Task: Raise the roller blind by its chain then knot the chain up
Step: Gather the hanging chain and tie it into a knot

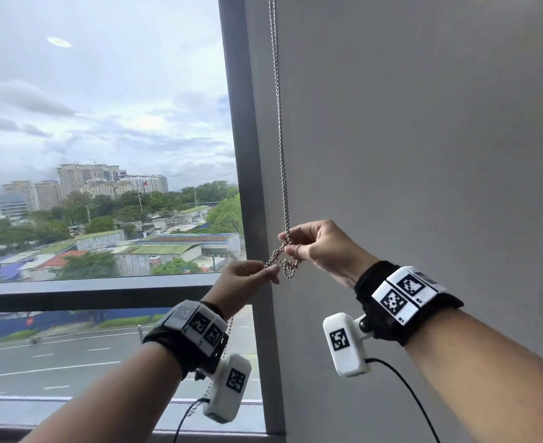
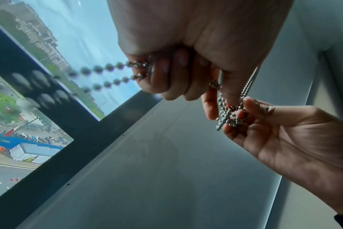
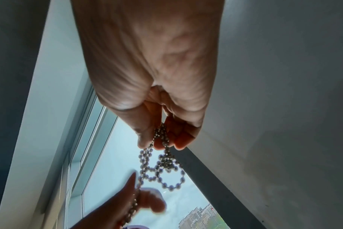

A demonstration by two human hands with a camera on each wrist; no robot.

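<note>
L hand (image 1: 247,278) pinches bead chain (image 1: 281,148) low, R hand (image 1: 319,246) pinches it just above, w/ a loose loop tangle hanging btwn them. Chain runs up along grey window frame (image 1: 243,139), beside plain grey wall (image 1: 423,139). Beyond the glass (image 1: 104,123): rooftops, road, towers, overcast sky.

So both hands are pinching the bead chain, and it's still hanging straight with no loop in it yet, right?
Not quite. Both the left hand and right hand do pinch the chain, but the right wrist view shows a loop already formed below the right hand's fingers.
</note>
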